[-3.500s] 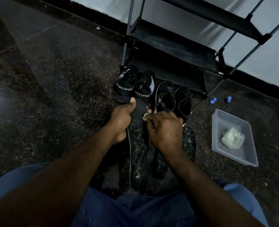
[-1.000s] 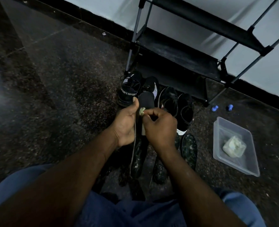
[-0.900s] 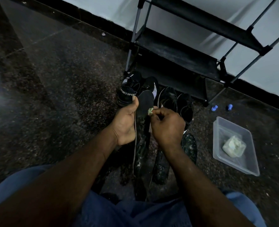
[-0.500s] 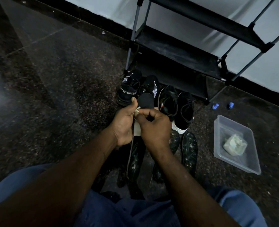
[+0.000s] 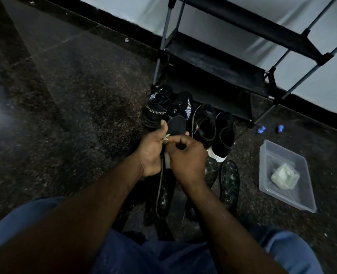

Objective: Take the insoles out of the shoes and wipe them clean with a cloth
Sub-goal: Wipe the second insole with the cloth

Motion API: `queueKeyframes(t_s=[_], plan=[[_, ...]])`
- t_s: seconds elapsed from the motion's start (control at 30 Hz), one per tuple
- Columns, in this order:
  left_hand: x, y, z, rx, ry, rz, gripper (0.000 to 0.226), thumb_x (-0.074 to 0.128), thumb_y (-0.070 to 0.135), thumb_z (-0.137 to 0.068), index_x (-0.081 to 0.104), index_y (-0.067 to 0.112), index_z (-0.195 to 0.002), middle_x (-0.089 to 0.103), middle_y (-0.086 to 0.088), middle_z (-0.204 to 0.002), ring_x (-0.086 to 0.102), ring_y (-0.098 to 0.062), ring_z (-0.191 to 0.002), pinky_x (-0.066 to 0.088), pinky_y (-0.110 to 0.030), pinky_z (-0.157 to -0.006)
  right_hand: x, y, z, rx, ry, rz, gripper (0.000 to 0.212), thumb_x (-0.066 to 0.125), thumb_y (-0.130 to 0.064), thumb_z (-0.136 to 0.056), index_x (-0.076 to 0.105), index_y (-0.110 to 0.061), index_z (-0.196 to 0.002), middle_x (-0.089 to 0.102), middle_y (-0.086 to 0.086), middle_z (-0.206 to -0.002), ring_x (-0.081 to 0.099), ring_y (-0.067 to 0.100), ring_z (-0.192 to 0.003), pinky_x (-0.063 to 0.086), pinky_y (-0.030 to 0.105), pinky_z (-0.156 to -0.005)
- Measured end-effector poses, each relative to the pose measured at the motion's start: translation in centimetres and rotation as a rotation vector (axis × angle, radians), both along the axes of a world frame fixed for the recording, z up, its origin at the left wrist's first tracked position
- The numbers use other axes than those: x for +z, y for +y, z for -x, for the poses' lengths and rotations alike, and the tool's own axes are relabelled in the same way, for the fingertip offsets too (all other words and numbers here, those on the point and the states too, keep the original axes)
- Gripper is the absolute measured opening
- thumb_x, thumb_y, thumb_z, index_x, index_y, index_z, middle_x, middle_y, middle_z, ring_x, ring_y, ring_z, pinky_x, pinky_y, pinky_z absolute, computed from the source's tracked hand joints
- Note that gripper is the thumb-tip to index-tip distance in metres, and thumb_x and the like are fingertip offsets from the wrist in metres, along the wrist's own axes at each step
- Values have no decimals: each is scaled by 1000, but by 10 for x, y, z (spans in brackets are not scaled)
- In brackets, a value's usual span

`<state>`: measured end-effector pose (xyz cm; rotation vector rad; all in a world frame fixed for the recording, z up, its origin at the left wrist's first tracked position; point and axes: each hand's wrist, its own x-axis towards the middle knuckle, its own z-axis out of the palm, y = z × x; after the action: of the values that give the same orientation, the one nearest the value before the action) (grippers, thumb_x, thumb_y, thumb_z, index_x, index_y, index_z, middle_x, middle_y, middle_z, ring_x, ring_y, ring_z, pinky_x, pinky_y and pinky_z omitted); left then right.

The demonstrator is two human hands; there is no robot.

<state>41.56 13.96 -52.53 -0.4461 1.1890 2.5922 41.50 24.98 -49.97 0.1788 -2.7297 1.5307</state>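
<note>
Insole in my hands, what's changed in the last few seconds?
The left hand still grips the insole; the right hand, pinching the cloth, has slid across it toward the left thumb. Shoes and tub stayed put.

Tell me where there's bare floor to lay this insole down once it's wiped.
Widest bare floor lies left of the sport shoes and left hand. A narrow strip runs between the rightmost floor insole and the plastic tub. Crowded: below the shoe rack, both pairs and laid-out insoles.

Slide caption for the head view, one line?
Left hand holds a black insole while right hand pinches a small cloth against it.
</note>
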Motion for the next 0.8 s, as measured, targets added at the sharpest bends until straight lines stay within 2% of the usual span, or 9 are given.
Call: queueKeyframes(t_s=[0.1,0.23,0.33,0.4,0.53,0.63,0.7,0.73,0.8], plan=[[3,-2,0,-19,22,4,80,28,67,-103,64,3,-135,70,-10,-132,72,-20,-113,62,-31,-80,3,-3,0,26,5,64,5,78,-25,-86,81,-28,-89,76,-18,-82,70,0,-77,59,32,-78],[1,-3,3,24,24,-55,76,27,65,-106,58,6,-143,63,-14,-143,61,-28,-131,56,-39,-99,-4,9,8,32,151,-129,13,68,-31,-82,80,-31,-88,77,-14,-86,71,9,-78,58,37,-74],[1,-3,4,-7,29,-136,78,27,65,-105,51,5,-149,55,-17,-150,53,-32,-138,56,-42,-101,-7,20,20,-52,147,-209,18,63,-37,-77,77,-33,-87,78,-14,-95,73,14,-88,57,43,-83],[0,-3,4,-25,45,-165,77,27,65,-106,51,6,-150,55,-16,-151,54,-32,-138,56,-43,-100,-8,22,22,-79,138,-217,16,64,-36,-77,76,-32,-86,78,-12,-96,73,16,-89,57,44,-83],[-8,-2,6,1,9,-102,78,28,66,-105,55,5,-146,59,-16,-146,57,-29,-135,48,-41,-109,-9,8,3,-10,181,-127,11,68,-25,-80,78,-26,-85,76,-7,-81,70,17,-72,57,39,-69],[-9,-1,6,-10,15,-55,79,33,69,-103,59,5,-142,64,-17,-140,61,-28,-131,46,-43,-113,-8,-1,5,37,238,-67,14,66,-26,-81,79,-26,-88,76,-10,-83,69,16,-76,56,40,-71],[-10,-2,6,3,6,-11,71,34,67,-104,67,10,-131,73,-14,-123,71,-25,-114,54,-41,-101,-4,-1,14,52,317,-114,18,62,-30,-82,79,-27,-90,76,-10,-88,68,18,-83,55,42,-76],[-9,-1,6,18,5,13,68,36,66,-104,68,12,-130,73,-13,-122,70,-25,-114,53,-43,-102,-2,0,20,57,362,-176,20,61,-32,-82,78,-28,-91,75,-9,-90,66,19,-86,54,43,-79],[-11,0,5,21,9,34,67,39,65,-104,64,14,-139,67,-15,-136,63,-29,-128,44,-49,-115,2,4,32,43,438,-337,19,62,-35,-85,76,-30,-96,73,-8,-93,64,23,-91,48,42,-82]])
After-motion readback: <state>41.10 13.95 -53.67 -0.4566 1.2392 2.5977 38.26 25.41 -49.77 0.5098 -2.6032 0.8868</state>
